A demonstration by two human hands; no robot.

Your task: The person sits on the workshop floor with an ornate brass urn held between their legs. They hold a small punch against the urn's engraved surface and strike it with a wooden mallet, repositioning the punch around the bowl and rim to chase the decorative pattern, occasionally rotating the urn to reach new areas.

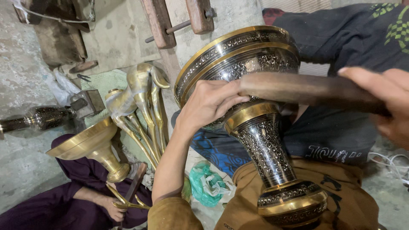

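Vase (264,140), black with engraved brass bands, stood tilted on the person's lap, its wide bowl uppermost. Left hand (211,104) lay against the bowl's underside, fingers together and curled round the tip of a brown wooden tool (306,91); right hand (383,102) was closed round the tool's other end. Beside them, a co-worker's hand (114,209) held a thin brass piece below a plain brass bowl (91,142)

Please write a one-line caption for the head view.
Left hand steadies an engraved brass vase while right hand holds a wooden stick.
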